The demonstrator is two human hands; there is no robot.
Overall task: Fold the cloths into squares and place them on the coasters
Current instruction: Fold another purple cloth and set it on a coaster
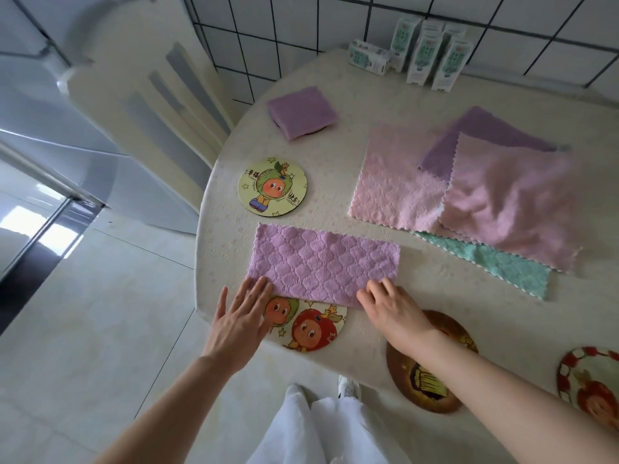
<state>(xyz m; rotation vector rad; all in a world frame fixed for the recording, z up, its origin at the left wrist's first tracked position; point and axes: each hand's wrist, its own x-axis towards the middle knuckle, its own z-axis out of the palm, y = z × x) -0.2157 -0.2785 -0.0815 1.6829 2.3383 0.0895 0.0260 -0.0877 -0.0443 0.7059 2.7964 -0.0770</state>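
The purple cloth lies on the desk toward 6 o'clock. It is folded to a long rectangle, and its near edge covers a part of the two-figure coaster. Our left hand is flat with straight fingers, and the tips rest on the corner at 7 o'clock. Our right hand sits on the corner at 5 o'clock with fingers a little bent. We cannot tell whether it pinches the cloth or only presses it.

We judge the cloth to be light, soft and limp. Its quilted pile should keep a fold, but it will sag if we lift it by one point. It seems better to take both corners of one short side and bring them over to the other.

The desk is round, under a pale patterned cover. At 11 o'clock a folded purple square rests on a coaster. The green-hat coaster is at 10 o'clock and the unfolded cloths are at 2 o'clock. The brown coaster and the red coaster are at 4 o'clock. Cartons stand at 1 o'clock by the tiled wall.
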